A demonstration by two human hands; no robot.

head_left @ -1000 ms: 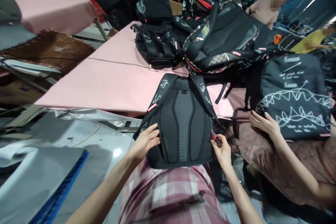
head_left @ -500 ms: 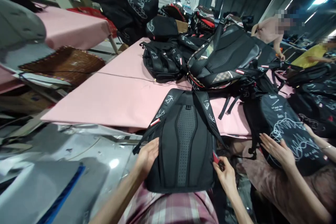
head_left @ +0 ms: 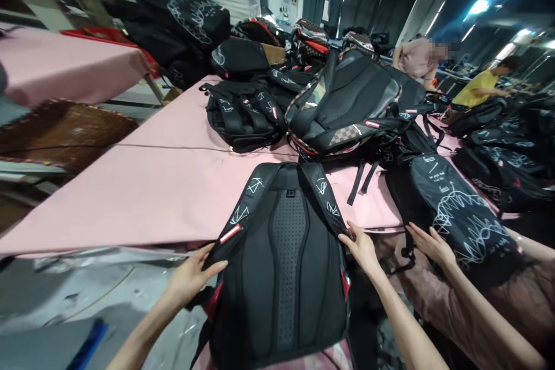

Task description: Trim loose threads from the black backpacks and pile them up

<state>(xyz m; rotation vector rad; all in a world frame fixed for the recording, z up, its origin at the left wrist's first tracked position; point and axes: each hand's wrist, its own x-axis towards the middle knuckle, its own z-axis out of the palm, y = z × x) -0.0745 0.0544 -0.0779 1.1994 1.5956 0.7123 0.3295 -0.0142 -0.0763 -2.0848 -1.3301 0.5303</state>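
Observation:
A black backpack (head_left: 288, 277) lies in my lap, leaning on the table edge, its padded back panel facing up. White scribble marks and a red-and-white tag show on its shoulder straps. My left hand (head_left: 191, 277) grips the left shoulder strap low down, thumb on top and fingers partly hidden behind it. On the other side, my right hand (head_left: 362, 248) pinches the right strap (head_left: 329, 208) near its lower part. Red fabric shows at both sides of the bag, below my hands.
The pink-covered table (head_left: 143, 196) carries a pile of backpacks (head_left: 347, 98). A co-worker's hand (head_left: 433, 248) rests by another black backpack (head_left: 463, 214) close on my right. A woven mat (head_left: 65, 133) covers a seat at left. Two people (head_left: 414, 58) stand farther back.
Both hands have moved up from the bag's lower sides to its straps. The backpack sits closer to me, and the view has shifted right.

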